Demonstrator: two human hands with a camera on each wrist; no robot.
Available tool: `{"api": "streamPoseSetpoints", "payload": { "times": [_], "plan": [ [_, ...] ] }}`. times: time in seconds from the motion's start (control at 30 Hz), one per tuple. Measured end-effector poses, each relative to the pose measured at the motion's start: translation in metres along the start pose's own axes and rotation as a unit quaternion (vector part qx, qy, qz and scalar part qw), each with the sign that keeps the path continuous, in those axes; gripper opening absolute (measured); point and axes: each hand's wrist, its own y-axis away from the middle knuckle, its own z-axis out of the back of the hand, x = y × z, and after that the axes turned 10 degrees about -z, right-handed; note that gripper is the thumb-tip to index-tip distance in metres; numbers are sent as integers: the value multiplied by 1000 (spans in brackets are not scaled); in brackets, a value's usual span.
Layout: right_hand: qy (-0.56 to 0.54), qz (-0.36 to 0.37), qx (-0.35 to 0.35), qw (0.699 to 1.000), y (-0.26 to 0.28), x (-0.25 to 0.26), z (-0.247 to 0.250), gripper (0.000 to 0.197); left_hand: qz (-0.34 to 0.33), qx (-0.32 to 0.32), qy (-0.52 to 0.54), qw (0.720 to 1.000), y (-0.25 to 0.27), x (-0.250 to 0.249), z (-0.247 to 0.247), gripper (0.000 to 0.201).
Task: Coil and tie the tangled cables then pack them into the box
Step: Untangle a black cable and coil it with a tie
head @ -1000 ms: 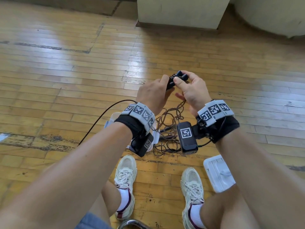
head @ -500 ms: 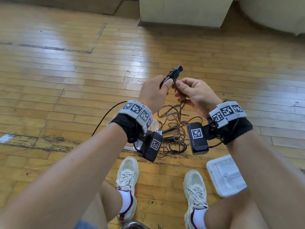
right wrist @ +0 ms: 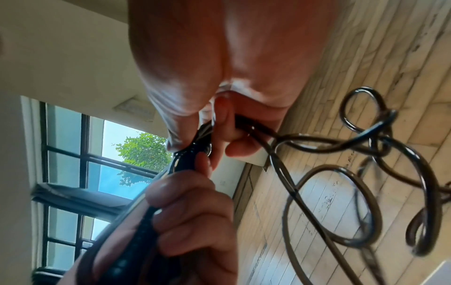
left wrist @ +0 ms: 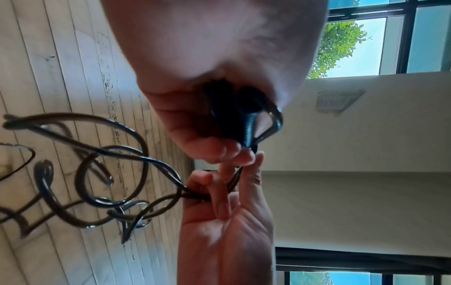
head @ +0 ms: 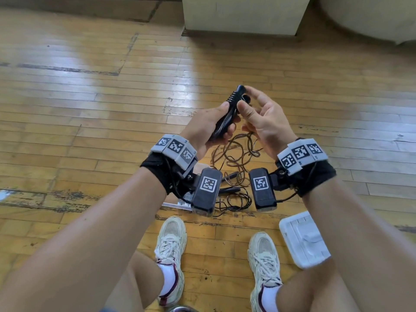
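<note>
Partly hidden box (head: pixel 177 202) behind left hand (head: pixel 203 124)

Cable (head: pixel 234 154) glossy dark brown-black; its ribbed plug end (head: pixel 227 113) black. Floor (head: pixel 90 97) honey-yellow wood strips with dark scuffs. Wrist bands (head: pixel 174 148) grey, bearing black-and-white square codes; straps black. Shoes (head: pixel 171 248) off-white mesh; socks white with maroon stripe. Box lid (head: pixel 304 239) white.

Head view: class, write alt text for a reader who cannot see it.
The left hand grips a black ribbed cable bundle while the right hand pinches its trailing dark wire, above tangled cables on a wooden plank floor.
</note>
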Motion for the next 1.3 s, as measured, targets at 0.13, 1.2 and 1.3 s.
{"api": "streamPoseSetpoints", "payload": {
  "times": [0.13, 1.2, 1.3],
  "plan": [
    [11, 12, -56, 998, 1, -4, -1, 46, 5, -6, -95, 995, -2, 3, -2, 37],
    [39, -147, 69, 986, 7, 4, 6, 12, -173, -60, -573, 799, -7, 22, 5, 26],
    [55, -124, 47, 990, 4, 0, 8, 18, -155, -41, -428, 889, -9, 21, 5, 25]
  ]
}}
